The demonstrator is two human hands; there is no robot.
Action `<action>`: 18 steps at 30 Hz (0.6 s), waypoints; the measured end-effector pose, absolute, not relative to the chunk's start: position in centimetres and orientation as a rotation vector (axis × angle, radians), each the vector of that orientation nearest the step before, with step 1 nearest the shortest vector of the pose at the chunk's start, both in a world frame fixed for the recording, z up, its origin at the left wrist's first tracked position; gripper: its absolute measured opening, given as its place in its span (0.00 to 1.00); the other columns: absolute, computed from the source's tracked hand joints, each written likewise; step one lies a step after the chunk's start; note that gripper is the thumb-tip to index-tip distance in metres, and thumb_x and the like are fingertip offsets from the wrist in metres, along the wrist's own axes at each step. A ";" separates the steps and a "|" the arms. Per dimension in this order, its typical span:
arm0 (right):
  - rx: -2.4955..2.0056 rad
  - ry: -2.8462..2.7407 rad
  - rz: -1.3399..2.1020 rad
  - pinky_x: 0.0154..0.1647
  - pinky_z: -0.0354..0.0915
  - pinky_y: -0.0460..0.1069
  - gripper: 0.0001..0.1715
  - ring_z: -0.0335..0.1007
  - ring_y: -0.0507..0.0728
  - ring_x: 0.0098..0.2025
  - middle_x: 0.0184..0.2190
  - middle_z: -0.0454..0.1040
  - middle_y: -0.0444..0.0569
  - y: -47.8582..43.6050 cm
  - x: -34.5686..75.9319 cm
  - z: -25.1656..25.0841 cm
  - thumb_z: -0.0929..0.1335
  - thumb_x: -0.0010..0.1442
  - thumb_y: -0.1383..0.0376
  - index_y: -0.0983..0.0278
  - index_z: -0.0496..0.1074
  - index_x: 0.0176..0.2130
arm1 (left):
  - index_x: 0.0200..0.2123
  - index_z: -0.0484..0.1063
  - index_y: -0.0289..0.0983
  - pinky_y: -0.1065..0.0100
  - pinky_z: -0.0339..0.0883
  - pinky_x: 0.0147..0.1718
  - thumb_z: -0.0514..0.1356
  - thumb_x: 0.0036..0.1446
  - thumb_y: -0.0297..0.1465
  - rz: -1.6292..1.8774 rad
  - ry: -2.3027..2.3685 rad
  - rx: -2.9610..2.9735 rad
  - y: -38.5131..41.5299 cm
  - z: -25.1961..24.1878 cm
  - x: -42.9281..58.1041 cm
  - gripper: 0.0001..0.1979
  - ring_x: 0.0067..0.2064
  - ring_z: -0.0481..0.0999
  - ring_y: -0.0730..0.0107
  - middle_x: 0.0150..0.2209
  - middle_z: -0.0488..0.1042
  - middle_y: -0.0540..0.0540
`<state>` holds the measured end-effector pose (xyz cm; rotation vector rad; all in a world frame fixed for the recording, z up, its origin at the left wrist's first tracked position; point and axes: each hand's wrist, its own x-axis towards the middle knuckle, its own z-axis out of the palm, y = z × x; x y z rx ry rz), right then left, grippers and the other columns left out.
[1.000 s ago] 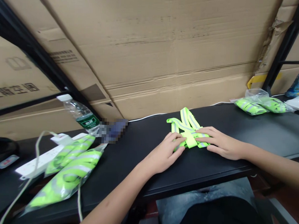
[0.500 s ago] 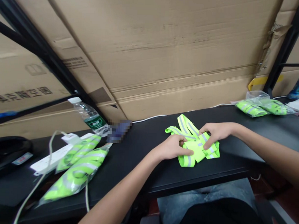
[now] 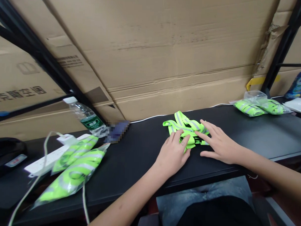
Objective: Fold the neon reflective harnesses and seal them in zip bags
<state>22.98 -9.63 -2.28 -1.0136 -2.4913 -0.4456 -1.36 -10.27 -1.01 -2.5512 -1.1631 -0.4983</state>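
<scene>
A bunched neon-yellow reflective strap harness with grey stripes lies on the black table. My left hand rests on its near left part, palm down, fingers spread over the straps. At the right side of the bundle is my right hand, fingers apart, the fingertips over or touching the strap edge. Neither hand grips it. Part of the harness is hidden beneath the fingers.
At left, bagged neon straps lie against a white power strip, near a tilted water bottle and a dark pixelated object. More bagged straps sit at back right, near a blue bottle. Cardboard stands behind.
Both hands have let go of the straps, and their fingers have spread out. The harness now sits more bunched and slightly farther back, with its near loops drawn in.
</scene>
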 end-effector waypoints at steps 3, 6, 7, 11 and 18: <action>-0.973 -2.414 -0.453 0.57 0.64 0.67 0.29 0.58 0.73 0.64 0.62 0.62 0.68 -10.8 23.7 -2.2 0.64 0.69 0.54 0.67 0.65 0.62 | 0.61 0.63 0.34 0.51 0.73 0.50 0.57 0.64 0.29 -0.550 -1.090 -2.576 -11.7 -1.5 -2.2 0.22 0.54 0.70 0.48 0.57 0.66 0.32; -0.938 -2.427 -0.352 0.46 0.69 0.60 0.14 0.71 0.64 0.46 0.40 0.75 0.58 -11.2 23.8 -1.9 0.61 0.70 0.63 0.67 0.74 0.43 | 0.57 0.66 0.33 0.54 0.74 0.48 0.54 0.65 0.26 -0.611 -1.036 -2.593 -12.1 -1.7 -2.5 0.18 0.51 0.72 0.52 0.54 0.69 0.33; -0.938 -2.436 -0.300 0.45 0.70 0.59 0.14 0.72 0.63 0.43 0.38 0.75 0.56 -11.1 23.8 -1.8 0.61 0.70 0.64 0.66 0.74 0.40 | 0.55 0.67 0.33 0.54 0.74 0.47 0.54 0.65 0.26 -0.620 -1.026 -2.605 -12.1 -1.7 -2.5 0.16 0.51 0.72 0.52 0.53 0.69 0.34; -1.000 -2.438 -0.016 0.54 0.68 0.59 0.17 0.71 0.64 0.53 0.52 0.75 0.59 -10.1 23.6 -1.3 0.60 0.70 0.63 0.67 0.70 0.53 | 0.53 0.68 0.32 0.51 0.72 0.49 0.58 0.63 0.28 -0.593 -1.106 -2.662 -11.5 -1.2 -1.8 0.15 0.53 0.70 0.48 0.52 0.69 0.34; -1.178 -2.447 0.443 0.47 0.69 0.57 0.21 0.75 0.63 0.45 0.46 0.78 0.58 -5.8 22.5 0.3 0.62 0.68 0.58 0.67 0.71 0.53 | 0.58 0.65 0.35 0.49 0.67 0.55 0.58 0.65 0.39 -0.724 -1.363 -2.858 -8.4 -0.4 -1.6 0.22 0.54 0.69 0.51 0.50 0.68 0.37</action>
